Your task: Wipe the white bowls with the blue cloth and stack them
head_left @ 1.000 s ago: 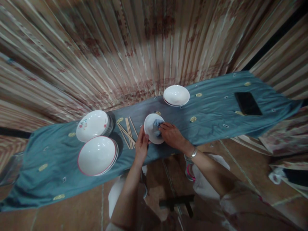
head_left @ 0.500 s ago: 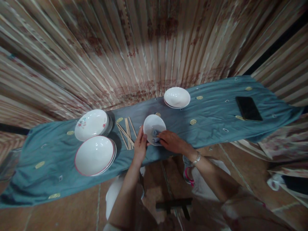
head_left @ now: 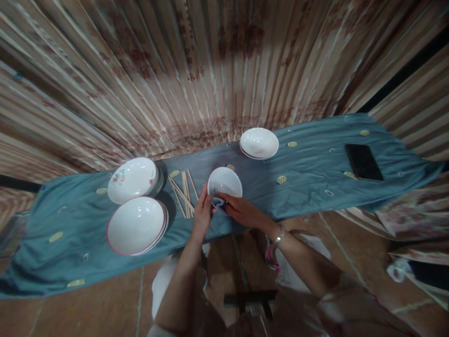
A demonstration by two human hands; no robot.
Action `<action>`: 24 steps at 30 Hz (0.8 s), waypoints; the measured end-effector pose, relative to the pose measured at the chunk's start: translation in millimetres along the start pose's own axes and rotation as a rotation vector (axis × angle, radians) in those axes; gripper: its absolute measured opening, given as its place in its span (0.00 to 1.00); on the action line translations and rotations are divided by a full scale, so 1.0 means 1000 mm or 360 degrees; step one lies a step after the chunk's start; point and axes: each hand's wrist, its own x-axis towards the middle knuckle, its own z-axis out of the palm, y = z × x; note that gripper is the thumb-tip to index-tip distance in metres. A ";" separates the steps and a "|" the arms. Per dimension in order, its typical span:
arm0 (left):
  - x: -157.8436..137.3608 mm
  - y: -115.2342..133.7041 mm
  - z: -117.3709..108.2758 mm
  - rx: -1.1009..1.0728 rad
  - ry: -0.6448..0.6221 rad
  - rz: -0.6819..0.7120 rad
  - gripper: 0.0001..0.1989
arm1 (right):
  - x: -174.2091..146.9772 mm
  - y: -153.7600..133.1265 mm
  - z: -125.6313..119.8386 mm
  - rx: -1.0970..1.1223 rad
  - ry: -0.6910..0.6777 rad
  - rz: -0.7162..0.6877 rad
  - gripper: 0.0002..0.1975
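Note:
A small white bowl (head_left: 226,179) is tilted over the middle of the cloth-covered table. My left hand (head_left: 202,214) grips its left rim, thumb and fingers closed on it. Pinched in my right hand (head_left: 242,209) is a bluish-grey cloth (head_left: 218,202), pressed against the bowl's near rim and partly hidden by my fingers. Several wooden chopsticks (head_left: 186,194) lie just left of my left hand, some of them crossed. Beyond the small bowl, slightly right, stand stacked white bowls (head_left: 259,142).
On the left is a stack of flower-patterned plates (head_left: 131,180), with red-rimmed bowls (head_left: 136,226) stacked nearer me. A black phone (head_left: 364,161) lies on the right of the teal tablecloth (head_left: 308,180). A pleated curtain (head_left: 210,84) hangs behind the table.
My right hand has moved left with the cloth, from inside the bowl to its near-left rim. My left hand keeps its hold on the bowl, and the other dishes stay put.

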 end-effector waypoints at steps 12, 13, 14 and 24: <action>0.000 0.001 -0.002 0.0087 -0.0020 -0.0001 0.33 | 0.014 0.006 0.018 0.0110 0.0164 -0.0162 0.26; 0.000 0.001 -0.002 0.0095 -0.0015 -0.0005 0.33 | 0.015 0.008 0.018 0.0097 0.0168 -0.0166 0.27; -0.001 0.002 -0.002 0.0097 -0.0013 -0.0012 0.34 | 0.016 0.010 0.019 0.0084 0.0170 -0.0168 0.27; -0.001 0.004 -0.001 -0.0108 0.0009 -0.0089 0.35 | 0.026 0.017 0.023 -0.0221 0.0212 -0.0108 0.30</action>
